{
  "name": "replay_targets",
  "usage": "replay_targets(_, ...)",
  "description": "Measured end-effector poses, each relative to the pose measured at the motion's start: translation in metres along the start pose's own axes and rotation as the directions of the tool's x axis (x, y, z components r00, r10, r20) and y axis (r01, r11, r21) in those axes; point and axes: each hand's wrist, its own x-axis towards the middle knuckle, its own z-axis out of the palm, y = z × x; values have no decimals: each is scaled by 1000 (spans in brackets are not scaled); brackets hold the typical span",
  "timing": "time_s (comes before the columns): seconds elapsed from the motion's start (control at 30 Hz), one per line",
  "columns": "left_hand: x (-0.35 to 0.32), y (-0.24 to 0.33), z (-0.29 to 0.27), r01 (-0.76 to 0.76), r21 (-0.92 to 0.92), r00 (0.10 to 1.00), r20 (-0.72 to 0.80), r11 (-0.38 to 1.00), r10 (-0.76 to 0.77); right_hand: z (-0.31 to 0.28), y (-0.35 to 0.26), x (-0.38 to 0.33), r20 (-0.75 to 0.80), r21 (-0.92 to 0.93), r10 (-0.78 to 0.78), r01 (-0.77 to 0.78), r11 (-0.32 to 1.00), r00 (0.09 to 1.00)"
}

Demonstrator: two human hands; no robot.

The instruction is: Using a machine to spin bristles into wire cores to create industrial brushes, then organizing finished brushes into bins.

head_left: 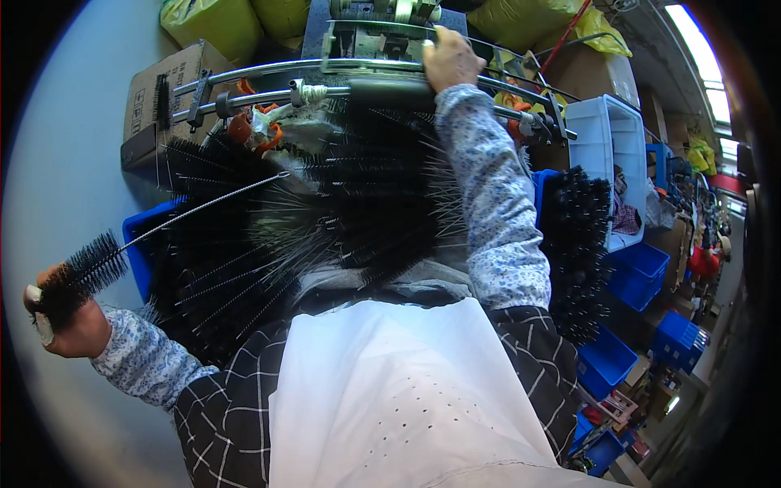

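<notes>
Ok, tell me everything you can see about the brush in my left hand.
The brush is a long bottle-type one: a thick head of stiff black bristles on a thin twisted metal wire stem. The left hand grips it around the bristle end, out to the left and low. The bare stem slants up and right, its tip ending over the pile of similar black brushes in front. Only the hand visibly touches it; whether the stem rests on the pile cannot be told.
</notes>
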Motion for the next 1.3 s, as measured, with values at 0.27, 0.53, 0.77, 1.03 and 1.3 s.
replay_targets(0.27,8,-1,3,64,-109,996,73,992,-57,-2,-29,-3,80,-14,-58,60,998,995)
replay_targets(0.53,-5,14,-36,-155,392,978,-71,907,198,-13,76,7,64,-23,-92,94,995,994)
replay_targets(0.77,17,-32,55,160,-253,976,185,954,-114,-29,187,54,267,133,50,-88,987,962)
replay_targets(1.03,20,-105,106,200,208,873,405,957,-271,-89,200,50,445,218,-196,107,970,874)
replay_targets(1.3,5,-194,188,343,99,773,535,934,-341,-165,1,-53,571,722,-593,-3,692,568)
